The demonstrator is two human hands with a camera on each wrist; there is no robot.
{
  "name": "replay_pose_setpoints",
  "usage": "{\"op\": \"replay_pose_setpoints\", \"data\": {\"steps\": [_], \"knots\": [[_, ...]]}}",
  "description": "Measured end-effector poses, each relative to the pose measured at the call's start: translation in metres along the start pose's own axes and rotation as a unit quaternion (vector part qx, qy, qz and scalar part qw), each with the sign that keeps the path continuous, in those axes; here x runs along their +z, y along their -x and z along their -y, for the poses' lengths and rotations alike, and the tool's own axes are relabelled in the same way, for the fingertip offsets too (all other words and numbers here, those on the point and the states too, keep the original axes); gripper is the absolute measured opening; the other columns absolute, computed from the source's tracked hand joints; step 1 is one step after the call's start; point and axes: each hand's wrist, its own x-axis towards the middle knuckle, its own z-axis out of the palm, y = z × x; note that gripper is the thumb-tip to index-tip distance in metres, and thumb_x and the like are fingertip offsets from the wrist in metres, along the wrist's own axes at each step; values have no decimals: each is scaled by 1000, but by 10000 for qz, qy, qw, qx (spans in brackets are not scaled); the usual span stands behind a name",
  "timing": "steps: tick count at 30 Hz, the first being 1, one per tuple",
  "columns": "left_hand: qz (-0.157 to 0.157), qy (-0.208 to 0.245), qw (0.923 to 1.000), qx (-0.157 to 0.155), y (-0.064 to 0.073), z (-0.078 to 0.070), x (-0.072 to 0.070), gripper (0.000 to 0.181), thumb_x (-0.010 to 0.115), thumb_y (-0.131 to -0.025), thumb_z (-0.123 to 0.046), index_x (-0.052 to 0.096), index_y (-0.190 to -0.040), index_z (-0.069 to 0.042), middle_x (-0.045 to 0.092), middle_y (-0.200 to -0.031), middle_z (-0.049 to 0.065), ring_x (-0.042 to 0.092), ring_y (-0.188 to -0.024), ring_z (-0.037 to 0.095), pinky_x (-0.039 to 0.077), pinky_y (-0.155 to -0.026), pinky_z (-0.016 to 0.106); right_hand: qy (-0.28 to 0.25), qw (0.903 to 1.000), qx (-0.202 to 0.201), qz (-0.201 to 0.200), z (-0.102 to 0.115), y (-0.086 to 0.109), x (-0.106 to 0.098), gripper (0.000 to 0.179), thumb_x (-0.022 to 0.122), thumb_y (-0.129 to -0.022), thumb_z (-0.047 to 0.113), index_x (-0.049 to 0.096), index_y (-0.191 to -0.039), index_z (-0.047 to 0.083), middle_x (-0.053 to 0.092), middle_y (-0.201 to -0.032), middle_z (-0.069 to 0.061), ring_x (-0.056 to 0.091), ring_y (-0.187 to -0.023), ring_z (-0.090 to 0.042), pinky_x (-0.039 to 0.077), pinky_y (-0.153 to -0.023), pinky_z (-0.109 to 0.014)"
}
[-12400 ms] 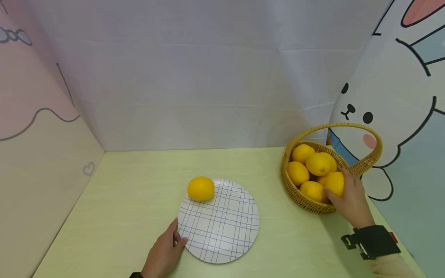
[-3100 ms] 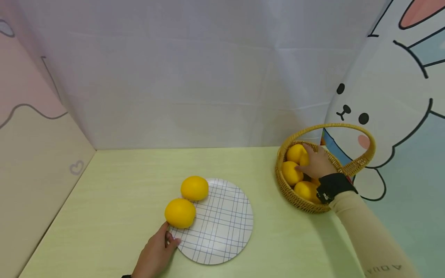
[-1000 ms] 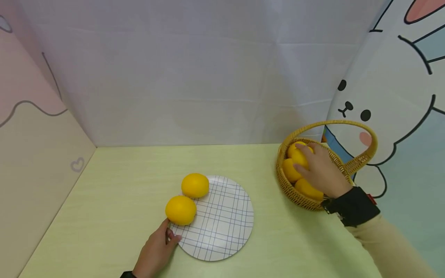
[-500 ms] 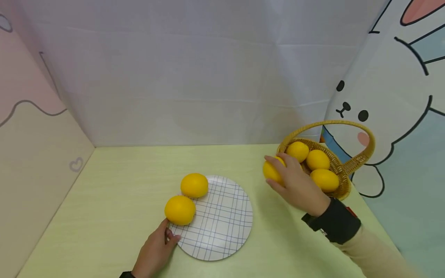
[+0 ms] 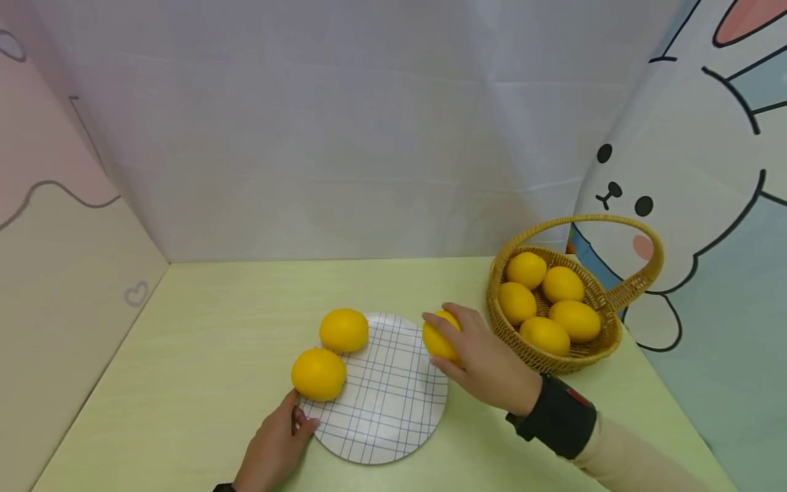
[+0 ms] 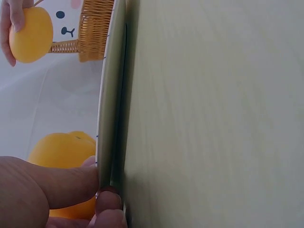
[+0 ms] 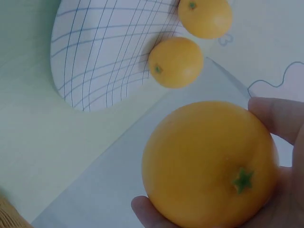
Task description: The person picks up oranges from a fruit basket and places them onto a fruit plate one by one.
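My right hand (image 5: 492, 359) grips a yellow lemon (image 5: 440, 336) above the right rim of a round white plate (image 5: 387, 417) with blue grid lines. In the right wrist view, this lemon (image 7: 209, 164) shows a green star-shaped stem end, with fingers and thumb round it. My left hand (image 5: 277, 441) pinches the plate's near-left rim; the left wrist view has the thumb (image 6: 66, 185) on top and fingertips under the edge. Two more lemons sit side by side at the plate's left edge, a rear lemon (image 5: 344, 330) and a front lemon (image 5: 318, 374).
A wicker basket (image 5: 522, 352) with a tall arched handle (image 5: 590, 219) stands at the back right, holding several lemons (image 5: 574, 321). Pale wood-look table (image 5: 203, 355) surrounds the plate. A white backdrop (image 5: 320, 157) rises behind, with cartoon-printed panels on both sides.
A second lemon has joined the first on the plate since the oldest frame. My right hand has taken another lemon from the basket and carried it left to the plate. The left hand keeps its hold.
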Motion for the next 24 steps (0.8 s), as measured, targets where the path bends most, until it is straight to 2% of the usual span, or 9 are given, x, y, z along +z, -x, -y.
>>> {"op": "replay_pose_setpoints", "data": {"steps": [3, 10, 18, 24], "knots": [[-25, 14, 10000, -77, 0, 0, 0, 55, 65, -88, -30, 45, -131, -1, 50, -83, -2, 44, -67, 13, 35, -58, 28, -155, 9998, -60, 88, 8, -1, 8, 60, 64, -89, 35, 45, -143, 16, 39, -141, -22, 45, -122, -31, 49, -88, -37], [-57, 84, 9999, -32, 2, -1, 0, 56, 64, -89, -31, 45, -132, 0, 50, -82, -1, 43, -66, 14, 34, -58, 29, -435, 9982, -125, 406, 24, -4, 27, 62, 60, -91, 40, 41, -146, 20, 34, -146, -17, 43, -124, -26, 48, -91, -34], [-10, 69, 9999, -131, 1, -2, 0, 56, 65, -88, -31, 45, -131, 0, 50, -82, -1, 44, -67, 14, 34, -58, 28, -592, 9947, -366, 754, 43, -4, 51, 63, 58, -92, 41, 39, -147, 20, 32, -148, -16, 39, -128, -27, 45, -95, -39], [-6, 60, 10000, 15, 1, 0, -1, 58, 64, -89, -33, 44, -131, 2, 50, -83, -2, 43, -67, 14, 34, -58, 29, -790, 9933, -315, 783, 53, -3, 69, 63, 59, -91, 41, 37, -148, 24, 32, -148, -15, 39, -128, -26, 45, -95, -39]]}}
